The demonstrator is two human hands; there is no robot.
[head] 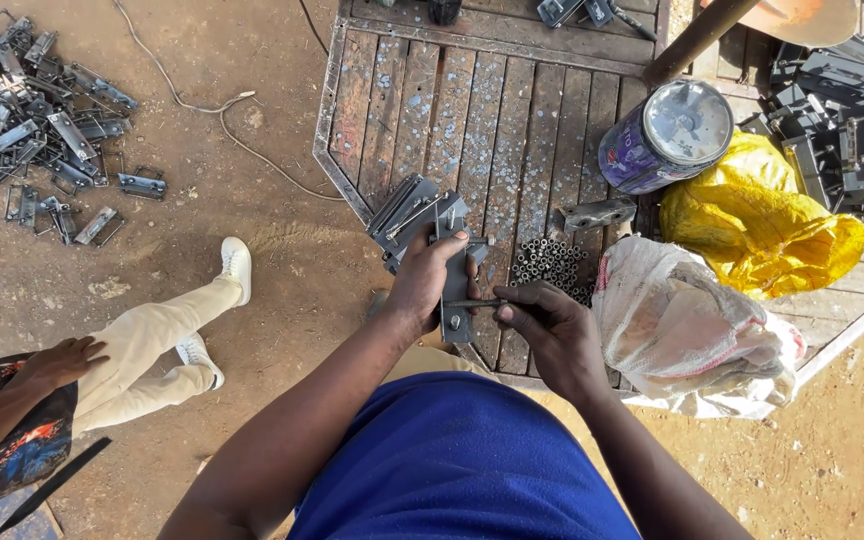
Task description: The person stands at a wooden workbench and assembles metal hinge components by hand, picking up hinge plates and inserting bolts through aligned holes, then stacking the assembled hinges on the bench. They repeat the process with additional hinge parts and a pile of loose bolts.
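Heap of metal brackets (37, 120) on the dirt far left. Left hand (430, 280) closed around a grey bracket (455, 290) at the workbench (472, 110) edge. Right hand (550, 330) pinches a thin pin (474, 303), apparently into the bracket. Short tubes (549, 262) just beside. Risk: pin slips, drops off the bench edge.

The bracket (455, 270) is dull grey metal, matt and unpolished, and the thin rod (472, 303) against it is dark metal too. The tabletop (472, 110) is rough wooden slats in a rusty metal frame, speckled with pale flecks. The short tubes (550, 262) are bare steel with a faint shine. The tin (667, 135) has a glossy purple side and a bright metal lid. The yellow bag (752, 225) looks like shiny, crinkled plastic; the white sack (687, 330) is woven, matt and grubby. The ground (202, 200) is dusty packed earth.
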